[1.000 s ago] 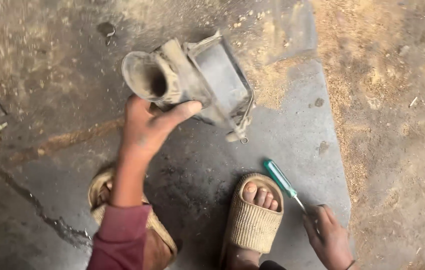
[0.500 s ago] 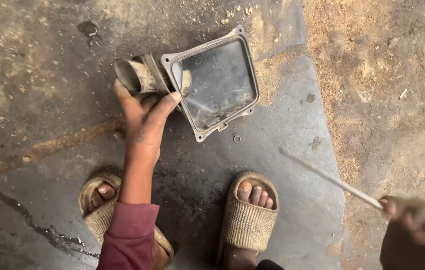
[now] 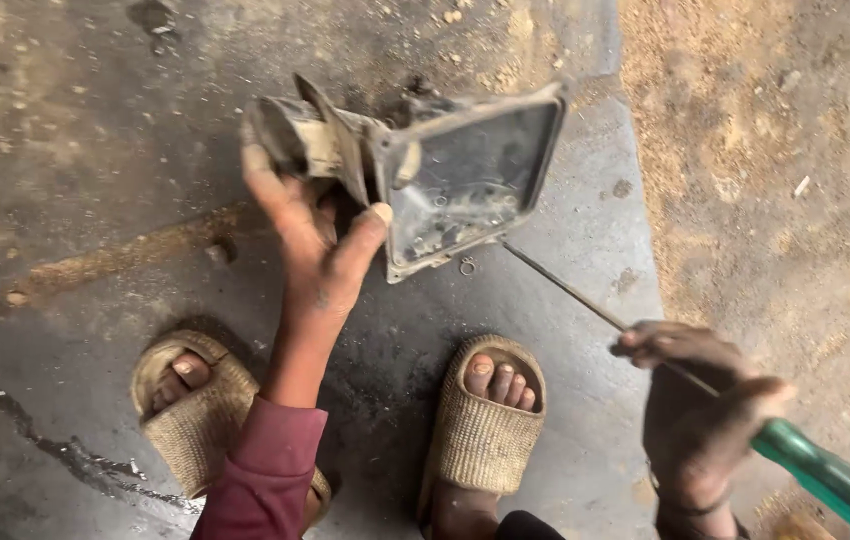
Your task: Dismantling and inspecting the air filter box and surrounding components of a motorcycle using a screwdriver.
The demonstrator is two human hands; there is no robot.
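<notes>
My left hand (image 3: 310, 240) grips a dirty grey metal housing (image 3: 465, 180) by its tube-like neck, holding it above the ground with its open rectangular side facing me. My right hand (image 3: 695, 400) holds a long screwdriver (image 3: 645, 345) with a green handle; its thin shaft slants up-left and its tip reaches the housing's lower edge. A small metal ring (image 3: 467, 265) lies on the ground just under the housing.
I squat on a dark, oily metal sheet (image 3: 565, 470) laid on dirt. My feet wear woven tan sandals (image 3: 485, 430), one on each side of my left arm. Sandy ground (image 3: 785, 150) lies to the right, with small pebbles scattered about.
My right hand has come in from the right edge and brought the screwdriver tip up to the housing. The housing has tilted a little in my left hand.
</notes>
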